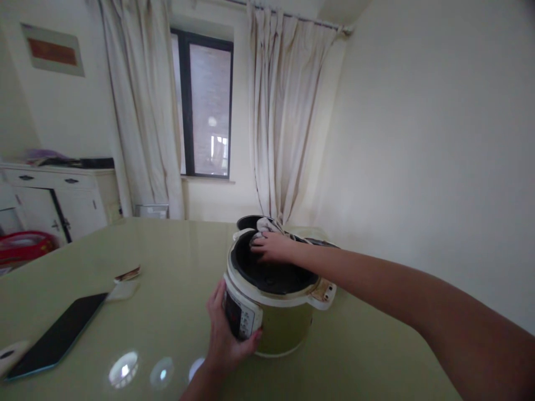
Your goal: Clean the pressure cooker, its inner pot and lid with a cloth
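An electric pressure cooker [286, 331] stands upright on the table with its top uncovered and its dark inside showing. My left hand [225, 328] grips the cooker's side, thumb and fingers around the control panel [242, 316]. Reaching in over the rim from the right, my right hand [271, 248] is closed on a pale cloth [267, 224] against the far inner wall. Part of that cloth bunches up above the rim. Just behind the cooker is a dark round pot or lid [249, 221], partly hidden.
On the pale green glossy table [175, 278] lie a dark flat tablet or phone [62, 331], a white object [12, 356] and a small brown-and-white item [127, 274]. Beyond the left edge are a red basin [27, 248] and a white cabinet [79, 197]. A wall is at right.
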Demonstrator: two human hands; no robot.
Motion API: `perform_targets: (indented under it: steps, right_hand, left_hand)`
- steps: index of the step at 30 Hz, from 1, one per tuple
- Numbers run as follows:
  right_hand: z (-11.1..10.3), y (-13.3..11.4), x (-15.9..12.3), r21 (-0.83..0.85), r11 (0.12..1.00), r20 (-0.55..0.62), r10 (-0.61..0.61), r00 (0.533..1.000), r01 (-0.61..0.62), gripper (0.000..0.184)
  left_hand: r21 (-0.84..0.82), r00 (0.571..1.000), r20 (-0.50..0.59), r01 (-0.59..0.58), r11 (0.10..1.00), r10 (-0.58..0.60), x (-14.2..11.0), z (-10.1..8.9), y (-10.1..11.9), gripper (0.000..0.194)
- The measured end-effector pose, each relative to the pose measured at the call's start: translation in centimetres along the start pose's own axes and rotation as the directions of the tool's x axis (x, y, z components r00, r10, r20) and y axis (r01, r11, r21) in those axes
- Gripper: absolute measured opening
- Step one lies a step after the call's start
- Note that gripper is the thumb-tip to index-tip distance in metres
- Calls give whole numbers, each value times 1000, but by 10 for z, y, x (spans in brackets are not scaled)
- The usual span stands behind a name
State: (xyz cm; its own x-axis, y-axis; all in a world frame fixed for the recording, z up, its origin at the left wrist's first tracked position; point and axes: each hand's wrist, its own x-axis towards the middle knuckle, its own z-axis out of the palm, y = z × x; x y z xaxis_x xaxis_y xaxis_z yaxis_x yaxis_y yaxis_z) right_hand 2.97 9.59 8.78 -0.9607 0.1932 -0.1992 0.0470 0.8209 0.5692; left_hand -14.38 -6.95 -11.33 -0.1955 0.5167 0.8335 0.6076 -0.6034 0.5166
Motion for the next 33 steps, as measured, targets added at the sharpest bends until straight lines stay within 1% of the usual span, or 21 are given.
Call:
perform_targets:
  steps: [2, 4, 6, 8, 9, 10, 12, 13, 15, 16, 17, 18, 20, 21, 22, 23, 25, 28, 30, 31, 33]
  right_hand:
    - [5, -5, -15, 9, 993, 44, 121, 992, -122, 22]
    - [5, -11, -27, 38, 976, 119, 208, 971, -214, 32]
    - [-1, -16, -35, 133, 930, 268, 298, 916, -342, 38]
    - [-12, -18, -35, 333, 802, 470, 316, 824, -496, 29]
    - [-17, -19, -32, 440, 709, 548, 275, 790, -551, 21]
    - [-23, -19, -27, 535, 613, 597, 213, 774, -581, 14]
    - [-34, -18, -14, 675, 468, 600, 102, 794, -570, 13]
    - [-39, -19, -8, 720, 431, 570, 80, 818, -544, 14]
    - [-48, -21, 4, 783, 382, 490, 107, 865, -491, 16]
    - [-51, -23, 8, 827, 325, 432, 155, 889, -458, 15]
    - [-55, -25, 10, 877, 236, 369, 227, 901, -419, 14]
    - [-58, -27, 9, 924, 116, 316, 309, 897, -366, 16]
    - [-65, -31, 0, 957, -170, 288, 422, 859, -237, 24]
    - [-68, -32, -9, 935, -295, 312, 421, 852, -197, 28]
    - [-72, -33, -19, 907, -375, 342, 384, 857, -194, 32]
    - [-76, -33, -31, 888, -408, 364, 336, 869, -214, 35]
    - [-86, -31, -56, 894, -362, 371, 266, 890, -265, 41]
    - [-100, -31, -80, 955, -156, 286, 263, 921, -252, 46]
    - [-107, -39, -80, 982, 49, 155, 324, 933, -181, 48]
    - [-109, -45, -74, 973, 174, 78, 371, 925, -151, 49]
    - [-110, -58, -52, 903, 402, -62, 469, 881, -151, 49]
  left_hand:
    - [2, 1000, -1, 9, 1000, -9, 1, -1, 1, 121]
    - [-5, 1000, 3, 24, 1000, -24, 2, -2, 2, 121]
    - [-14, 999, 9, 33, 999, -33, 2, -2, 3, 121]
    - [-14, 999, 16, 31, 999, -31, 2, -2, 3, 122]
    - [-14, 999, 24, 33, 999, -32, 2, -2, 2, 123]
    - [-14, 999, 29, 32, 999, -32, 1, -1, 2, 123]
    - [-15, 999, 42, 25, 1000, -25, 1, 0, 0, 125]
    - [-15, 999, 46, 18, 1000, -17, 0, 0, -1, 125]
    - [-6, 999, 48, 3, 1000, -2, 0, 0, -2, 124]
    - [-1, 999, 49, -2, 1000, 2, 0, 0, -2, 123]
    - [4, 999, 50, -4, 1000, 4, 0, 0, -2, 122]
    - [10, 999, 48, -7, 1000, 7, 0, 0, -2, 122]
    - [16, 999, 51, -8, 1000, 7, -1, 0, -3, 122]
    - [17, 999, 52, -11, 1000, 10, -1, 0, -4, 122]
    - [17, 999, 53, -14, 1000, 13, -1, 0, -4, 122]
    - [15, 998, 55, -12, 1000, 11, -2, 0, -4, 122]
    - [6, 998, 58, -3, 1000, 2, -3, 1, -5, 123]
    - [1, 998, 56, 19, 1000, -19, -4, 2, -6, 125]
    - [7, 998, 46, 31, 999, -32, -5, 2, -6, 125]
    - [12, 999, 40, 33, 999, -34, -5, 3, -6, 125]
    - [32, 999, 24, 22, 999, -23, -6, 4, -7, 123]
